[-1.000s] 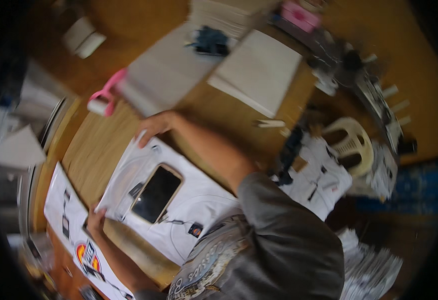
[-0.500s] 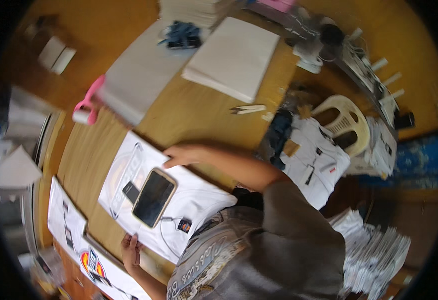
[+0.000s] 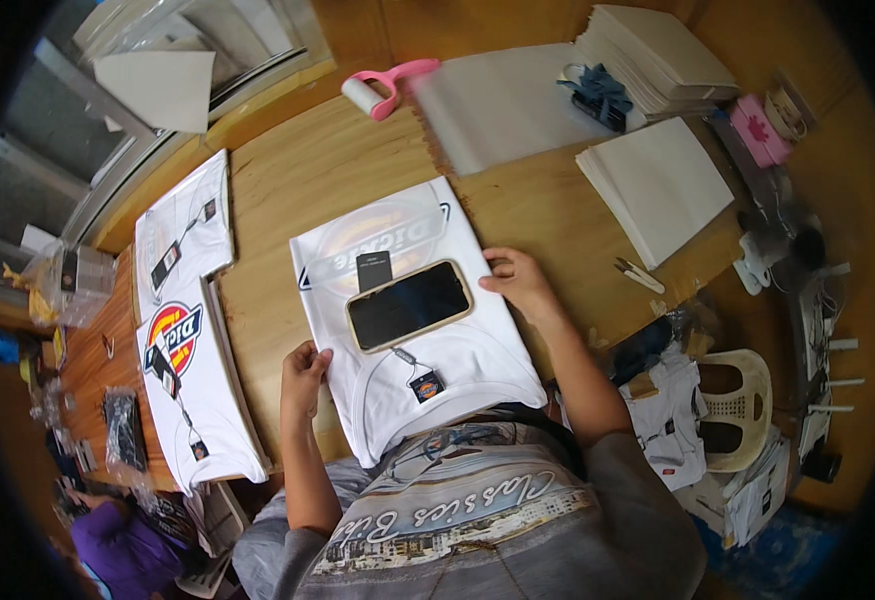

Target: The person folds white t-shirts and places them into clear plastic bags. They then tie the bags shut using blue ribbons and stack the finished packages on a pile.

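Observation:
A folded white T-shirt (image 3: 488, 365) with a large printed logo lies on the table in front of me. Across its middle rests a dark-screened smartphone (image 3: 410, 306) in a pale case, partly covering a black hang tag (image 3: 374, 268). A small dark tag (image 3: 426, 386) on a cord lies near the collar. My left hand (image 3: 303, 378) has its fingers curled together at the shirt's left edge. At the right edge, my right hand (image 3: 521, 284) pinches the cloth between thumb and bent fingers.
More folded white shirts (image 3: 223, 400) lie to the left. Beyond are a pink lint roller (image 3: 383, 90), a translucent sheet (image 3: 498, 110) and a white paper stack (image 3: 658, 190). Thread snips (image 3: 640, 275) lie right, near a plastic chair (image 3: 733, 410). Someone in purple (image 3: 128, 545) is at lower left.
My view has swung round, so the table and shirts appear turned clockwise. Both hands remain at the shirt's opposite edges, and the phone still lies on it.

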A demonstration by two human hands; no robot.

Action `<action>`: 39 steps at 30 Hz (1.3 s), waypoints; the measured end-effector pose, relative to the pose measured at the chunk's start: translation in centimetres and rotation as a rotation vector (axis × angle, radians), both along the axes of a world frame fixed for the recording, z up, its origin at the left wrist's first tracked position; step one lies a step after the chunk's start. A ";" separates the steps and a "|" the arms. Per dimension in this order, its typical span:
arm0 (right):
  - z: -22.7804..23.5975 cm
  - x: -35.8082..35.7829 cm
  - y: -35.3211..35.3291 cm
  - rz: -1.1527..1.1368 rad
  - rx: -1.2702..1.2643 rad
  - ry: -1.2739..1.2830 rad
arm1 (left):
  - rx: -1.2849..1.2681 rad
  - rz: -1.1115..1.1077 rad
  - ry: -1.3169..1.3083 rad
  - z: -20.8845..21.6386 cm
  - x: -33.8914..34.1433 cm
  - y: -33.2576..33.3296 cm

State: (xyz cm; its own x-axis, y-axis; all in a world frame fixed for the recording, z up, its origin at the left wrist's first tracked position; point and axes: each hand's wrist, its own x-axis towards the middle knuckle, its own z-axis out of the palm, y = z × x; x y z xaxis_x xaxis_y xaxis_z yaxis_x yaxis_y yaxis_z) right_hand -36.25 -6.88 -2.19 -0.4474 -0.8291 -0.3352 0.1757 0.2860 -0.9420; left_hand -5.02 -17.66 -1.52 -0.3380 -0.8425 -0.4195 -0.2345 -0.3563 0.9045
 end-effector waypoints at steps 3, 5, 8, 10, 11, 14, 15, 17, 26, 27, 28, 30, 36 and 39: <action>-1.6 -0.3 0.4 -0.041 -0.079 -0.140 | 0.226 0.121 0.297 -0.3 -0.5 1.0; -1.6 0.7 0.0 -0.016 -0.030 0.122 | 0.305 0.092 0.370 -1.2 0.1 1.1; -0.6 1.0 1.0 0.027 -0.005 0.354 | 0.173 0.191 0.270 0.8 0.2 3.1; -0.5 0.8 2.8 0.093 -0.004 0.443 | -0.092 0.337 0.141 1.2 0.2 5.3; 0.1 1.0 4.1 0.100 0.028 0.394 | -0.148 0.247 0.007 1.1 1.4 6.4; 2.9 2.4 8.0 0.049 0.165 0.189 | -0.203 -0.001 -0.303 1.7 4.0 9.6; 3.3 2.9 8.8 0.078 0.207 0.169 | -0.149 -0.042 -0.337 2.1 4.2 10.8; 4.0 3.9 9.8 0.123 0.293 0.125 | 0.018 -0.042 -0.214 2.0 3.8 12.0; 3.2 -0.3 5.8 0.372 0.241 0.432 | -0.032 -0.261 -0.464 3.8 3.0 10.4; 2.0 -2.5 4.0 0.259 0.275 0.650 | -0.115 -0.339 -0.676 4.7 2.9 9.8; 1.2 -5.1 1.7 0.121 0.198 0.689 | -0.148 -0.235 -0.669 4.3 3.4 9.6; 0.8 -9.7 -4.3 -0.045 -0.033 0.757 | -0.130 -0.175 -0.703 5.6 2.9 8.3; -1.3 -14.9 -15.3 0.126 -0.028 0.922 | -0.126 -0.006 -0.594 7.0 2.4 7.4; -1.8 -15.5 -16.3 0.089 0.002 0.869 | -0.058 0.052 -0.518 6.0 3.4 7.8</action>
